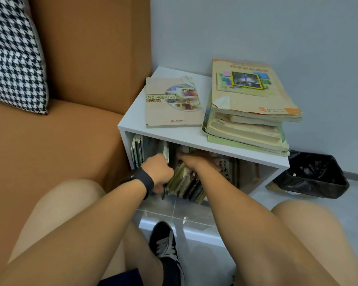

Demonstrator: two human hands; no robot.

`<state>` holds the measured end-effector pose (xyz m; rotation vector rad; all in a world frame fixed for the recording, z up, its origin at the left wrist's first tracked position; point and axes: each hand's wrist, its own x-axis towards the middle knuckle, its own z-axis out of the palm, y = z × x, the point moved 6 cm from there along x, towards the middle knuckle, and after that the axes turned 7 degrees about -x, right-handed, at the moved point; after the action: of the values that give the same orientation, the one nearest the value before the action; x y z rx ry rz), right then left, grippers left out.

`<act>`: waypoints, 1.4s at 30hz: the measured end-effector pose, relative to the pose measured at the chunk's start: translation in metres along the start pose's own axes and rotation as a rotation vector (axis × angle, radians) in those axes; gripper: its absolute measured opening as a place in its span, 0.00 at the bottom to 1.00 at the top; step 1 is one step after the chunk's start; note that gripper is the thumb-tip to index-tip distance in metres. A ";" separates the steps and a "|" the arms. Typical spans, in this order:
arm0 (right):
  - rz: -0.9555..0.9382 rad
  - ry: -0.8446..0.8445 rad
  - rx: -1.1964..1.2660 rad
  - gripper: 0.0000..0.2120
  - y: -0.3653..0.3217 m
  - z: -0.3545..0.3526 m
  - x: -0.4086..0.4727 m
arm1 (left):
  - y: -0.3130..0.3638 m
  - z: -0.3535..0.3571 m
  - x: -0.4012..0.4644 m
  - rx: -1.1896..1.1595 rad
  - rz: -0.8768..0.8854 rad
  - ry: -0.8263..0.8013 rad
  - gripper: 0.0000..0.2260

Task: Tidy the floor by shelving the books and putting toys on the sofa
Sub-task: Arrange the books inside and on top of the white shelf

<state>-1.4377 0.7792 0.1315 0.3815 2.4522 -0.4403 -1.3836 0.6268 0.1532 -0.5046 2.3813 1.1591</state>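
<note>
Reaching into the white boxy shelf [174,139], left hand [159,172] fingers clamp a thin book [166,155]; right hand [194,159] fingers hidden.

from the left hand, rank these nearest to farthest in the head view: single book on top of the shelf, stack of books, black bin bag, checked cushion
From the left hand:
1. Single book, just above, on the shelf top.
2. Stack of books, up and right.
3. Checked cushion on the sofa, far left, and black bin bag, far right: too close to call.

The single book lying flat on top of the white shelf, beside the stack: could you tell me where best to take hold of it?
Grip the single book at its near edge, coming from the front. That edge reaches the front lip of the white shelf, giving fingers access beneath; the stack crowds its right side.
</note>
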 end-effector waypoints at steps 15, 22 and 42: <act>-0.344 -0.211 0.153 0.22 -0.076 0.017 -0.005 | -0.036 -0.036 0.009 -0.099 -0.127 0.391 0.16; -0.350 -0.226 0.242 0.25 -0.077 0.016 -0.014 | -0.026 -0.012 0.016 0.174 0.040 0.248 0.10; -0.177 -0.277 0.841 0.43 0.031 0.060 0.031 | 0.001 -0.020 0.035 0.341 0.138 0.109 0.09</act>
<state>-1.4192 0.7881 0.0603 0.3991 1.9320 -1.4975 -1.4179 0.6070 0.1464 -0.2994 2.6709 0.7685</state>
